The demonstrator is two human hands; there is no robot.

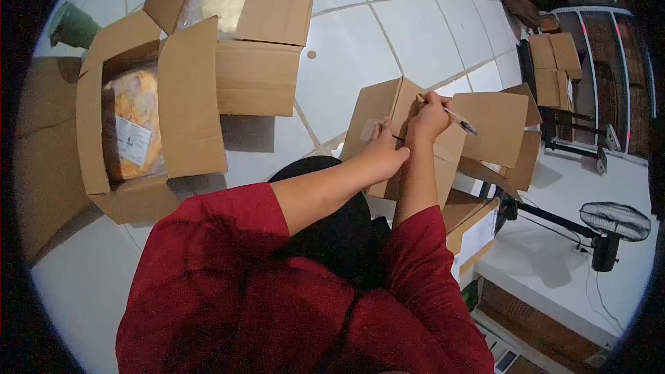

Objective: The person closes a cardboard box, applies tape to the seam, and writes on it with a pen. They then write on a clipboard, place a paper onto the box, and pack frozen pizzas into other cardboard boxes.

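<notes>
A small brown cardboard box (377,114) with open flaps stands in front of me on the white tiled floor. My right hand (428,116) is closed around a pen (459,121) and rests on the box's top edge. My left hand (386,151) presses against the box's near side, next to a pale label or strip of tape (368,129). Both forearms reach out from red sleeves.
A large open carton (149,121) at left holds a plastic-wrapped orange and yellow bundle with a white label. A second open carton (253,34) lies behind it. A floor fan (613,223), flat cartons (554,62) and a metal rack stand at right.
</notes>
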